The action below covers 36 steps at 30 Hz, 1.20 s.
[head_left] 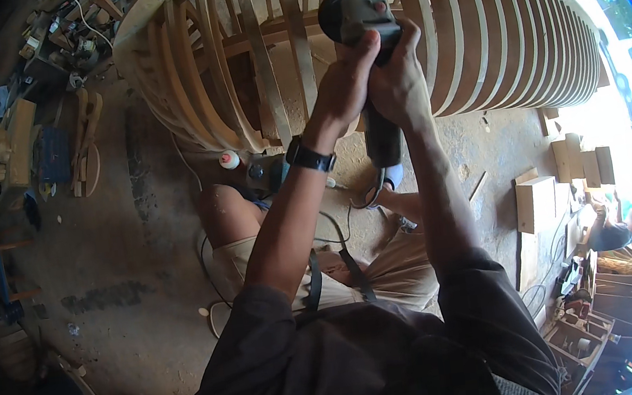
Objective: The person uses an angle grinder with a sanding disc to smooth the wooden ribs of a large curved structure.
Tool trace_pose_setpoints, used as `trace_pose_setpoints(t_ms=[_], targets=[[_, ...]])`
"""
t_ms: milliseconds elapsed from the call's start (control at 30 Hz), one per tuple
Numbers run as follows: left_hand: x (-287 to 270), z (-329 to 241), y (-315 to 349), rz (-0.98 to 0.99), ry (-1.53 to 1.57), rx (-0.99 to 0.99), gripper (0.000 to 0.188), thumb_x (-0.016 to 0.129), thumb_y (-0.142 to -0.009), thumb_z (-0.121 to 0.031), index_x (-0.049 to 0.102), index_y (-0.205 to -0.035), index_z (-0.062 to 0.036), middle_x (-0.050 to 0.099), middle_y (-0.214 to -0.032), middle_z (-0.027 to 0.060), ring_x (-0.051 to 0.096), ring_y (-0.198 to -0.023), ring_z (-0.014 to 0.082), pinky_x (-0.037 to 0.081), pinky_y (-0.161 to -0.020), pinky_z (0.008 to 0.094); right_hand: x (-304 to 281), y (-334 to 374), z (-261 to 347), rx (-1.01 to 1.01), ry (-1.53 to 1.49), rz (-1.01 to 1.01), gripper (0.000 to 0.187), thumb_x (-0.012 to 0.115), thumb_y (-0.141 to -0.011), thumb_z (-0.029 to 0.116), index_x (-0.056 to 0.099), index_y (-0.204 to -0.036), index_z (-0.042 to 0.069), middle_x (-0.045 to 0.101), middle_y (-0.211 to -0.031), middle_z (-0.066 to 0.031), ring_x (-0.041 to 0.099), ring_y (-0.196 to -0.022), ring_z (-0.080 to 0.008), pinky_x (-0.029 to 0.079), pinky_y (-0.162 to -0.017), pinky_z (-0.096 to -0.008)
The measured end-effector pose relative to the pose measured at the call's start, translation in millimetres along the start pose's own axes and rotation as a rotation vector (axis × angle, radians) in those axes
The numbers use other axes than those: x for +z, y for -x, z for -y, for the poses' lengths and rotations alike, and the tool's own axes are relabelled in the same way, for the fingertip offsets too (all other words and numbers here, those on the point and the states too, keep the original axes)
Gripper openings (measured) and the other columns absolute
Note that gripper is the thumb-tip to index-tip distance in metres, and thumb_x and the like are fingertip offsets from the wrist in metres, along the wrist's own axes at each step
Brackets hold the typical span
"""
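Both of my hands are wrapped round an angle grinder point(383, 138), its dark body pointing back toward me and its cord trailing down past my foot. My left hand point(344, 87) grips it from the left, thumb up near the grey gear head. On the other side my right hand point(400, 86) closes round it just behind the head. The round dark disc point(335, 17) is at the front left of the tool, over the curved wooden ribs point(296, 50) of a large boat-like frame. Whether the disc touches a rib I cannot tell.
A white bottle with a red cap point(229, 160) stands on the floor below the frame. Wood blocks point(536, 203) lie to the right, where another person point(612, 232) is low down. Tools and scraps crowd the left, near a blue box point(53, 155). A cord point(333, 240) loops between my legs.
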<state>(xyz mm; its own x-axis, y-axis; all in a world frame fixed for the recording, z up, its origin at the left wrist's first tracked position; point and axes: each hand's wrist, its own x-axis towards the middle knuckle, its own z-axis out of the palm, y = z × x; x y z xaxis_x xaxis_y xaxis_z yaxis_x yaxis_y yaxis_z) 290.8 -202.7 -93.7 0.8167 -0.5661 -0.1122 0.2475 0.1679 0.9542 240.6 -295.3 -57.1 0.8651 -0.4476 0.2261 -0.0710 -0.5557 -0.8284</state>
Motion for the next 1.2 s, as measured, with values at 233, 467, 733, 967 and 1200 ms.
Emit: trace_pose_setpoints(t_ms=[233,467,733,967,1200], targets=[[-1,43,41,0.017,-0.038,0.063,0.069,0.053,-0.099,-0.061,0.066,-0.121,0.0029,0.074,-0.107,0.0179,0.067,-0.106,0.0203,0.049,-0.091,0.0328,6,53,-25,0.090,-0.064,-0.016,0.088,0.081,-0.084,0.035,0.023,-0.143,0.005,0.063,-0.115,-0.0305,0.066,-0.107,-0.0452,0.053,-0.087,-0.0484],[10,86,76,-0.013,-0.025,0.015,0.068,0.053,-0.099,-0.060,0.068,-0.118,0.0030,0.073,-0.104,0.0175,0.067,-0.103,0.0197,0.049,-0.091,0.0337,16,97,-70,-0.115,0.012,-0.078,0.090,0.078,-0.086,0.026,0.014,-0.146,0.004,0.053,-0.124,-0.0349,0.062,-0.112,-0.0455,0.050,-0.093,-0.0489],[10,37,20,0.029,-0.128,0.081,0.068,0.040,-0.106,-0.055,0.062,-0.127,0.0059,0.070,-0.112,0.0174,0.062,-0.108,0.0187,0.044,-0.097,0.0339,-11,25,-26,-0.038,-0.023,-0.002,0.077,0.076,-0.090,0.030,0.028,-0.144,0.003,0.058,-0.123,-0.0293,0.062,-0.116,-0.0414,0.051,-0.093,-0.0455],[0,-29,-38,-0.036,-0.133,0.115,0.079,0.038,-0.099,-0.071,0.062,-0.131,-0.0028,0.067,-0.112,0.0259,0.061,-0.109,0.0301,0.047,-0.090,0.0358,-17,-64,6,-0.129,0.237,0.062,0.064,0.068,-0.094,0.033,0.038,-0.137,-0.004,0.051,-0.125,-0.0299,0.061,-0.113,-0.0427,0.052,-0.092,-0.0452],[29,-15,-72,-0.060,0.234,0.411,0.093,0.038,-0.097,-0.076,0.060,-0.119,0.0114,0.067,-0.097,0.0189,0.063,-0.094,0.0228,0.049,-0.084,0.0364,-32,-150,-10,-0.837,0.686,0.069,0.033,0.066,-0.093,0.024,0.069,-0.125,0.032,0.044,-0.122,-0.0247,0.059,-0.112,-0.0455,0.053,-0.093,-0.0447]])
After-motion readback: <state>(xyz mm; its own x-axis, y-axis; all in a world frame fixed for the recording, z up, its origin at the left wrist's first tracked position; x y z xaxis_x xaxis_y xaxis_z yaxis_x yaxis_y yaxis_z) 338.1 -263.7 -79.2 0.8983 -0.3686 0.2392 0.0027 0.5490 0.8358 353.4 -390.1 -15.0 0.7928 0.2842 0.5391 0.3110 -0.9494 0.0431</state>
